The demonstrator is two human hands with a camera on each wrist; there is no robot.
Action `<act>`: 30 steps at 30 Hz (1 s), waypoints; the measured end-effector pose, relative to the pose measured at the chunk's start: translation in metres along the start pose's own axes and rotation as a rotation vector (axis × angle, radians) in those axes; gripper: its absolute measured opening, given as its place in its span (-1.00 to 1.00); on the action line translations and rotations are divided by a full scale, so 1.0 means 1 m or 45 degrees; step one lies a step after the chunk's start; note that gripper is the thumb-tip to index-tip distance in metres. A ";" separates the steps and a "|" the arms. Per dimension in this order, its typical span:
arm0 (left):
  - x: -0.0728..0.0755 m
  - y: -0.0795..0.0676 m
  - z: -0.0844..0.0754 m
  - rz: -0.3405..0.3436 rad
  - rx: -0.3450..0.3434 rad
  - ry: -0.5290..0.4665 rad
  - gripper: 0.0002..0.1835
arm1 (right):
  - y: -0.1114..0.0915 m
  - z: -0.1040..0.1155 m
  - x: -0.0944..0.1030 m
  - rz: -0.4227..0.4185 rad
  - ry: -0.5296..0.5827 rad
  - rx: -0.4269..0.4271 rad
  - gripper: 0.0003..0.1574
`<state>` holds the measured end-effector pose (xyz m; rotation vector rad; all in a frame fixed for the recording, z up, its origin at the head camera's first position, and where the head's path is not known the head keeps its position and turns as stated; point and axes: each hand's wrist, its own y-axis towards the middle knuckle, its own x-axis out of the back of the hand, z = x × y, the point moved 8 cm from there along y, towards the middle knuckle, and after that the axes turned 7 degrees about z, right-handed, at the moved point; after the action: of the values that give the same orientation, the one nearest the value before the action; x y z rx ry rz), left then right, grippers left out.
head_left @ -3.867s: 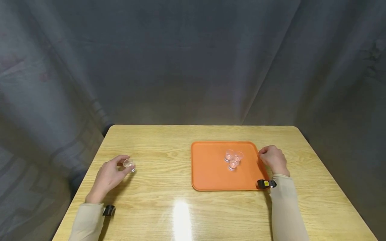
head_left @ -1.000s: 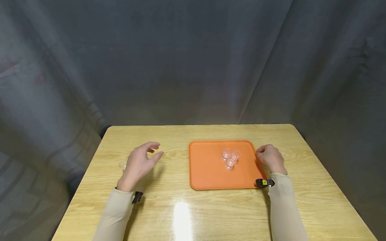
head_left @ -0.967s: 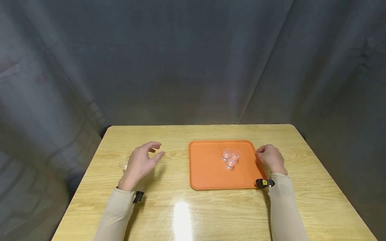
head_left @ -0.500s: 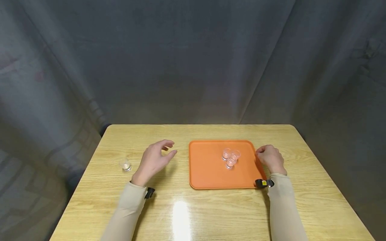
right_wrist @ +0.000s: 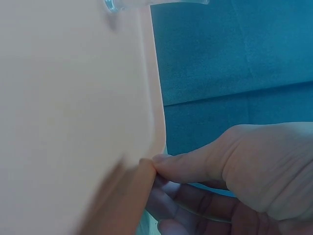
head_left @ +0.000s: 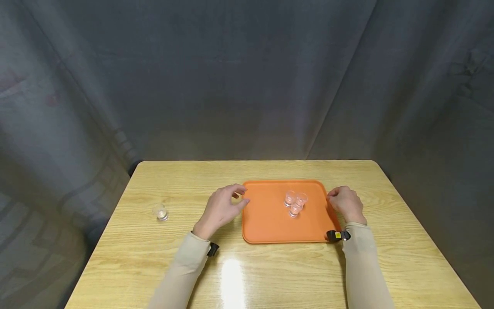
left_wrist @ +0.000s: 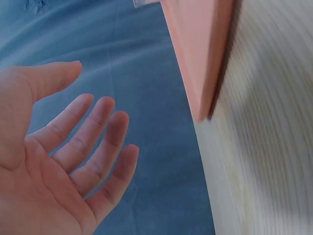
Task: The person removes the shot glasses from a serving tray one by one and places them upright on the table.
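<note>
An orange tray [head_left: 266, 223] lies on the table, with three small clear shot glasses [head_left: 295, 209] grouped on its right half. My right hand [head_left: 346, 205] pinches the tray's right rim; in the right wrist view the thumb [right_wrist: 195, 164] lies on top of the rim and the fingers curl below it. At the tray's left rim is my left hand [head_left: 223, 207], fingers loosely bent and holding nothing. The left wrist view shows that palm [left_wrist: 44, 196] bare, apart from the tray corner. Another clear shot glass [head_left: 161, 212] stands by itself on the table's left side.
The wooden table [head_left: 127, 262] has a bright light reflection near its front. Dark grey curtains [head_left: 231, 86] hang behind the table and along both sides. Each wrist carries a small black strap-on device [head_left: 338, 235].
My left hand has let go of the lone shot glass, left it on the table and moved right to the tray's left edge. The right hand stays at the right rim.
</note>
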<state>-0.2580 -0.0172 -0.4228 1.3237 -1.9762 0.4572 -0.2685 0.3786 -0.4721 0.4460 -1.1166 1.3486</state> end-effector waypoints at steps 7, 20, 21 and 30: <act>-0.016 0.008 -0.016 0.021 -0.041 -0.036 -0.64 | 0.000 0.002 -0.001 -0.013 -0.014 0.027 -0.71; -0.057 0.019 -0.038 0.116 -0.104 -0.036 -0.63 | -0.002 0.001 0.000 -0.006 0.012 0.022 -0.71; -0.059 0.019 -0.039 0.120 -0.106 -0.036 -0.63 | -0.002 0.001 0.000 -0.006 0.009 0.022 -0.71; -0.077 0.024 -0.050 0.147 -0.124 -0.049 -0.64 | -0.001 0.001 0.000 -0.016 -0.009 0.029 -0.70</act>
<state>-0.2440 0.0750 -0.4412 1.1712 -2.0871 0.3873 -0.2679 0.3779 -0.4712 0.4741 -1.1035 1.3512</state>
